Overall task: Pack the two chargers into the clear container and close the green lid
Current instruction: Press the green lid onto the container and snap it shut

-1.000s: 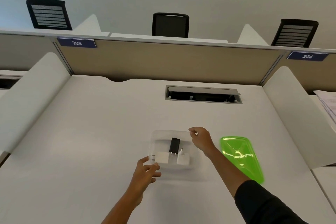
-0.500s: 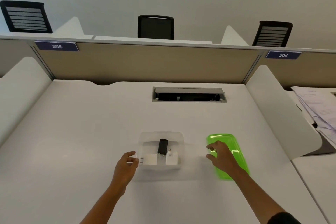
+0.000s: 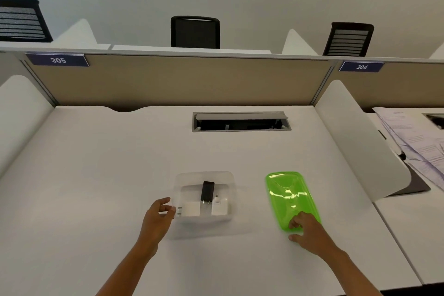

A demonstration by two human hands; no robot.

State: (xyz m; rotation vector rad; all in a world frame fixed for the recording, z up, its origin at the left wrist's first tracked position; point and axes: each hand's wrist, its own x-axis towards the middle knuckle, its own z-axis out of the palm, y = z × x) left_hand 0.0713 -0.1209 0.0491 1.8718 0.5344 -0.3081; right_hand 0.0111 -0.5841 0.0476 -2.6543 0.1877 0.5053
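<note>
The clear container (image 3: 204, 174) sits open on the white desk. Inside lie a black charger (image 3: 207, 191) and two white chargers, one at the left (image 3: 192, 209) with its prongs pointing left and one at the right (image 3: 219, 208). My left hand (image 3: 157, 220) is at the container's near-left wall, fingertips pinched on it. The green lid (image 3: 288, 192) lies flat on the desk to the right of the container, apart from it. My right hand (image 3: 308, 230) grips the lid's near end, fingers on top and thumb at the edge.
An open cable hatch (image 3: 241, 121) is set into the desk behind the container. A beige partition (image 3: 177, 81) closes the back. A white side divider (image 3: 360, 142) stands at the right, with papers (image 3: 418, 137) on the neighbouring desk beyond it.
My right hand left the container's far-right rim, reached right onto the green lid, then slid back to its near end. My left hand shifted to the container's left wall.
</note>
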